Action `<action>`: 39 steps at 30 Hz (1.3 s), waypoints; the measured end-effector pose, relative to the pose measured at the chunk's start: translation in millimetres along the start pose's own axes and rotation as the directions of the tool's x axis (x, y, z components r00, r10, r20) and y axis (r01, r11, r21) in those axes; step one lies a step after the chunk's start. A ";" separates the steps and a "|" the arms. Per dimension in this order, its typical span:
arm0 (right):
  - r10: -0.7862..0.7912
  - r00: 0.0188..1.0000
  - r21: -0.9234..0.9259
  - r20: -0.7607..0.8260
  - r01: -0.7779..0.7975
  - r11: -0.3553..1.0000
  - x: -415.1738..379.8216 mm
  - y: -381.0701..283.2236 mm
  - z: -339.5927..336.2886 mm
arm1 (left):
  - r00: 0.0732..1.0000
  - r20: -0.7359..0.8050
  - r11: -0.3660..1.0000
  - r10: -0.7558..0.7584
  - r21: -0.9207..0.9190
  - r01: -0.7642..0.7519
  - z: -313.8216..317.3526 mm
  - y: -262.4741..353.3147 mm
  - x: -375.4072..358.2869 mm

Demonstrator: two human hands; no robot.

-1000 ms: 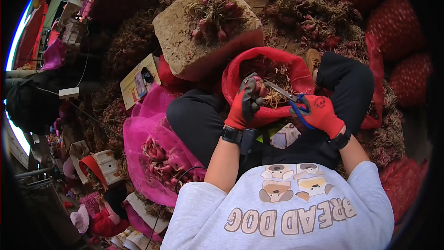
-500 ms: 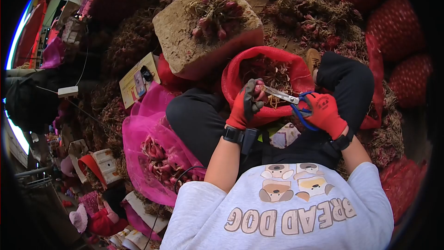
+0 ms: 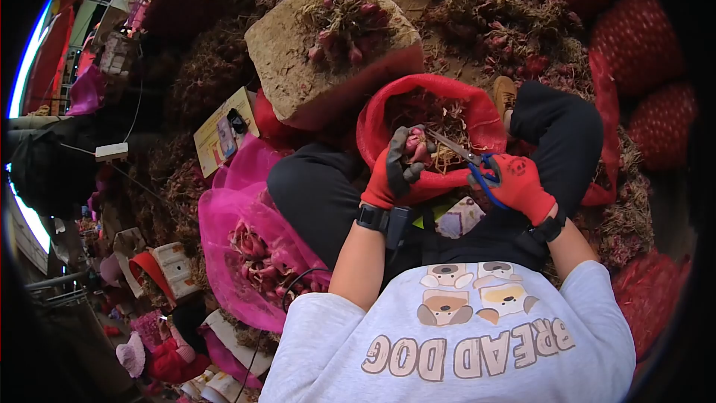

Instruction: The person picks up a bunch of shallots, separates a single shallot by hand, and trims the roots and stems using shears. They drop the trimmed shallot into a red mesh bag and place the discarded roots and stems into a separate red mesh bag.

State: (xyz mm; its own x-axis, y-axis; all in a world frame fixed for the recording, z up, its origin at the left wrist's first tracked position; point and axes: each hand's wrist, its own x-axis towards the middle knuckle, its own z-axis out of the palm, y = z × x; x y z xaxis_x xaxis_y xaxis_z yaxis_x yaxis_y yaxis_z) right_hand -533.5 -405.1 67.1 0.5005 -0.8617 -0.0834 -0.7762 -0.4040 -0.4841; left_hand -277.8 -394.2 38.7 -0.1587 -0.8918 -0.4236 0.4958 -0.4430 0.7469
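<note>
The left hand (image 3: 397,168), half-curled, is cradling reddish bulbs (image 3: 419,148) beside the tips of the scissors (image 3: 455,148), whose blue handles the right hand (image 3: 514,183) is gripping with closed fingers. Around them, a pink mesh bag (image 3: 231,254), a bulb-topped block (image 3: 287,45), an open red sack (image 3: 380,104) and bulging red sacks (image 3: 638,41) are crowding the room.

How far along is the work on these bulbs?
Apparently done: loose pink-red bulbs in the magenta mesh bag, with little stalk visible. In hand: small pink bulbs in the left hand, blue-handled metal scissors in the right hand. Probably left: the dry-stalked cluster on the rough tan block and the tangled brown-and-red heap. Exact progress can't be told.
</note>
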 end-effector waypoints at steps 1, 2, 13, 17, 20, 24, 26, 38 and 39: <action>-0.037 0.999 -0.062 -0.035 0.035 0.997 -0.9 -1.7 -2.1 | 0.989 0.094 0.975 0.115 0.180 -0.131 -9.7 -7.3 2.1; -0.073 0.996 -0.118 -0.047 0.067 0.991 -1.1 -1.1 -3.1 | 0.983 0.139 0.970 0.121 0.195 -0.147 -17.2 -14.3 4.8; -0.225 0.974 -0.398 0.017 0.213 0.892 5.3 13.4 -27.7 | 0.974 0.166 0.987 -0.154 0.072 0.144 -21.9 -19.3 11.4; -0.181 0.974 -0.359 0.133 0.218 0.907 4.9 21.4 -25.9 | 0.981 0.186 0.944 0.051 0.310 -0.108 -42.6 -41.5 15.8; -0.134 0.979 -0.238 0.155 0.169 0.957 5.8 32.5 -13.0 | 0.697 0.504 0.247 0.510 0.691 -0.680 -30.1 -25.8 6.7; -0.172 0.981 -0.020 0.090 0.174 0.985 11.6 25.7 -12.9 | 0.821 0.360 0.276 0.444 0.816 -0.507 -22.3 -12.8 0.7; -0.105 0.991 0.172 0.086 0.089 0.981 15.0 18.4 -13.9 | 0.867 0.272 0.493 0.417 0.734 -0.467 -24.5 -14.8 6.2; -0.006 0.868 0.862 0.496 -0.494 -0.110 90.7 6.0 43.1 | 0.974 0.090 0.977 0.208 0.022 -0.211 -6.5 -14.4 5.0; 0.000 0.858 0.852 0.513 -0.509 -0.124 92.4 6.1 45.2 | 0.985 0.020 0.984 0.174 -0.041 -0.173 -7.2 -14.7 3.7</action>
State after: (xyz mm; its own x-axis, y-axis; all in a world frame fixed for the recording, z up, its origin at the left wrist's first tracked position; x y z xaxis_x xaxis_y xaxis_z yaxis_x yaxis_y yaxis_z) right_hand -474.6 -473.2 17.1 0.6263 -0.5820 -0.5187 0.1680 0.7505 -0.6392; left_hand -279.5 -390.3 22.5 -0.0871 -0.9569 -0.2769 0.5504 -0.2779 0.7873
